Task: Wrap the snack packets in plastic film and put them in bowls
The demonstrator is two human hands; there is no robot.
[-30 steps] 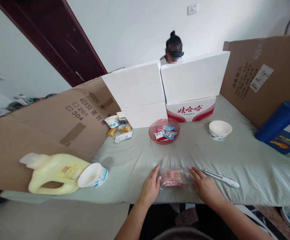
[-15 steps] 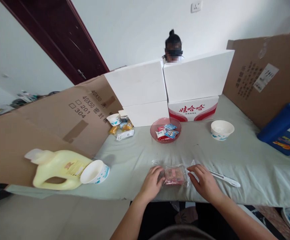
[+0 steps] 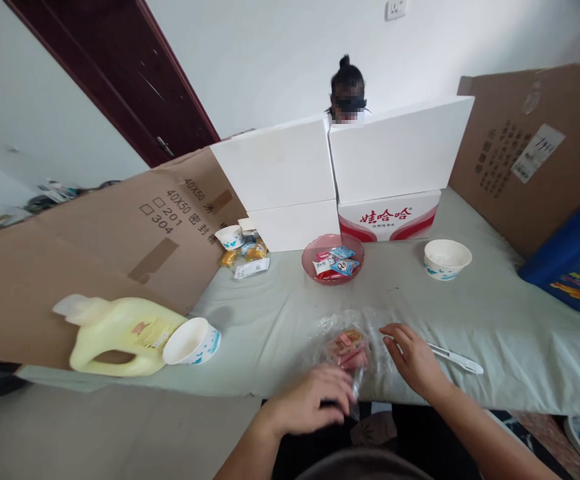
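A clear plastic bag with pink snack packets [image 3: 347,347] stands tilted up at the near edge of the table. My left hand [image 3: 315,403] is closed on the bag's lower end, just off the table's front edge. My right hand [image 3: 413,357] rests on the cloth right of the bag, fingers curled and touching its clear film. A white utility knife [image 3: 455,360] lies just right of that hand.
A red bowl of small packets [image 3: 333,259] sits mid-table before white boxes [image 3: 337,173]. A white bowl [image 3: 447,258] is at right, a blue jug [image 3: 573,260] far right. A yellow jug [image 3: 117,333] and tipped cup [image 3: 193,340] lie left. A person sits behind the boxes.
My left hand has pulled back off the table edge, gripping the bag's end and tipping the bag up. My right hand stayed beside it.
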